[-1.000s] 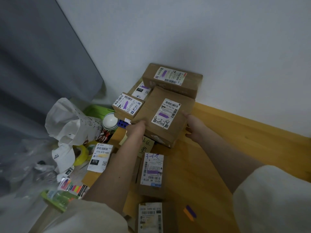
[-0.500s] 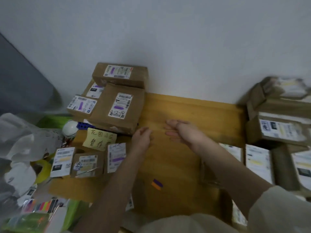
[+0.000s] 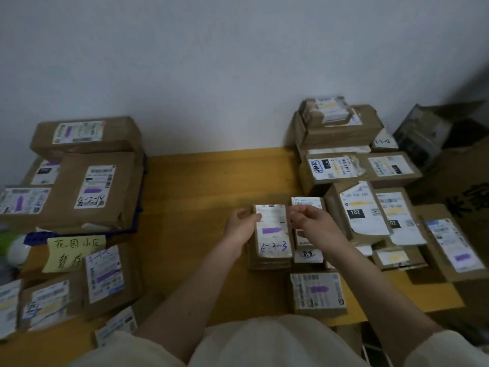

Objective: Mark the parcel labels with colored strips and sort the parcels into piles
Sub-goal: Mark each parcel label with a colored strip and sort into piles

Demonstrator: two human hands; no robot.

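A small brown parcel (image 3: 272, 231) lies in the middle of the wooden table (image 3: 201, 207); its white label bears a purple strip and the handwriting "2-2-3". My left hand (image 3: 242, 226) grips its left edge and my right hand (image 3: 311, 223) grips its right edge, fingers curled. It sits on top of other small parcels. On the left stands a pile of boxes with purple-marked labels (image 3: 90, 192). On the right is a pile with yellow-marked labels (image 3: 357, 205).
A yellow handwritten note (image 3: 74, 252) lies by the left pile. Another purple-marked parcel (image 3: 317, 292) sits near the front edge. A large open carton (image 3: 455, 165) stands at the far right. The wall runs directly behind the table.
The view has swung right from the left pile to the middle and right piles. Both hands left the big box on the left and now hold the small "2-2-3" parcel.
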